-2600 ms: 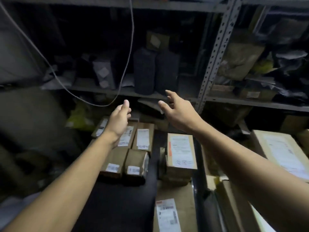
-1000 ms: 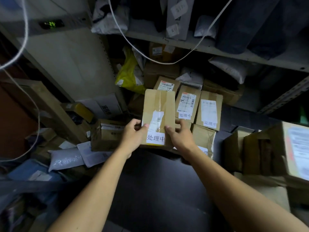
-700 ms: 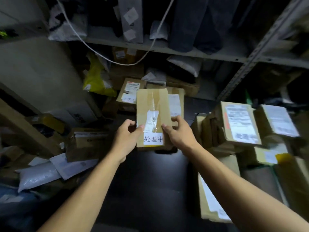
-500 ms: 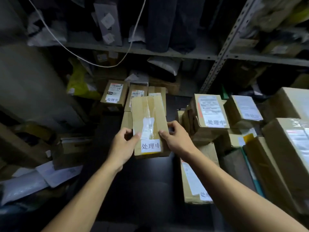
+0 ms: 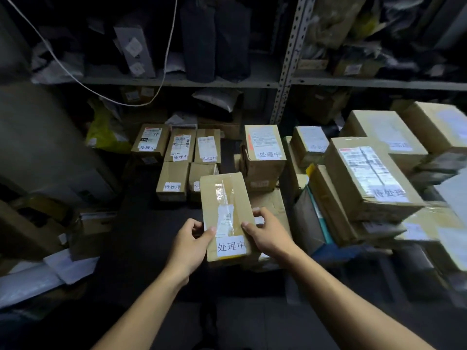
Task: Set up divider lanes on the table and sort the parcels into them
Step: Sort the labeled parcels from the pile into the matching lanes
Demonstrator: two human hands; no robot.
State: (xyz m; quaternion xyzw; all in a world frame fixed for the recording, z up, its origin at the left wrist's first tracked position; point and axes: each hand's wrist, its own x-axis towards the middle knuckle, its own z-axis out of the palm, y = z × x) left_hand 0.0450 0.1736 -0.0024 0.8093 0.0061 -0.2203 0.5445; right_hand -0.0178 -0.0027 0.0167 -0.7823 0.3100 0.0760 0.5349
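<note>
Left hand and right hand grip a box. Sorting step; next, I think, set it with the matching-label boxes.

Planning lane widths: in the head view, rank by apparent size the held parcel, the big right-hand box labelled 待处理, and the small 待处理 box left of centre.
1. Right-hand box
2. Held parcel, nearer the camera, so unsure
3. Small box

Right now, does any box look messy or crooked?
Yes. The stack of boxes on the right leans, tilted and overlapping, unlike the neat rows of small boxes behind. The parcel gripped by the left hand and right hand looks undamaged.
</note>
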